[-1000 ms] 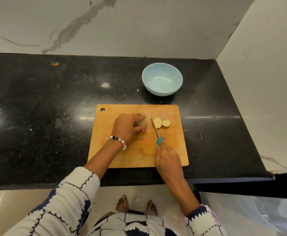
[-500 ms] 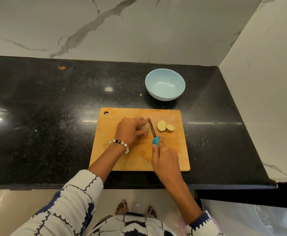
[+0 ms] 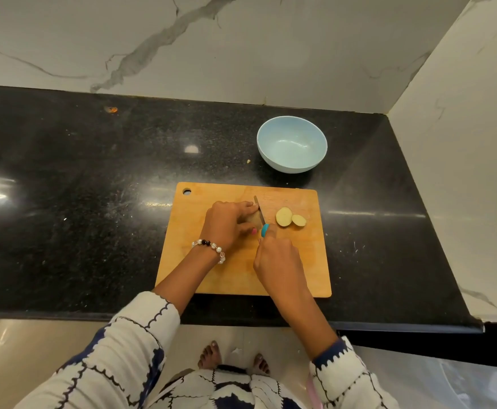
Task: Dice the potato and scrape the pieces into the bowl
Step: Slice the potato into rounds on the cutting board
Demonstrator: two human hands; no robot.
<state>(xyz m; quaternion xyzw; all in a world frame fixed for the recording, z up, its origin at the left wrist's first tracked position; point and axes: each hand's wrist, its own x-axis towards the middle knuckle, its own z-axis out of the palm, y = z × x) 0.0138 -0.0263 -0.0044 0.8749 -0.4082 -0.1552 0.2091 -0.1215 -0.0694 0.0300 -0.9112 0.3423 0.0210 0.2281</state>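
Left hand (image 3: pixel 226 222) curled over potato (image 3: pixel 254 219) on cutting board (image 3: pixel 241 276), gripping it. Right hand (image 3: pixel 276 258) gripped knife (image 3: pixel 262 222), blade against potato's cut end. Two slices (image 3: pixel 290 218) lay just beside blade. Bowl (image 3: pixel 292 144) sat on counter (image 3: pixel 94 202) behind board.

On the surface (image 3: pixel 94 202) sit 1 wooden cutting board (image 3: pixel 212 278) and 1 pale blue bowl (image 3: pixel 292 144). On the board lie 2 cut potato slices (image 3: pixel 290 217), touching each other, and 1 remaining potato piece (image 3: pixel 254 217), mostly hidden. There is 1 knife (image 3: pixel 261 215) with a blue handle. 2 hands are in view: 1 left hand (image 3: pixel 226 224) and 1 right hand (image 3: pixel 276 258). 1 beaded bracelet (image 3: pixel 210 246) circles the left wrist. 2 small crumbs show on the surface, and 2 bare feet (image 3: pixel 232 357) on the floor.
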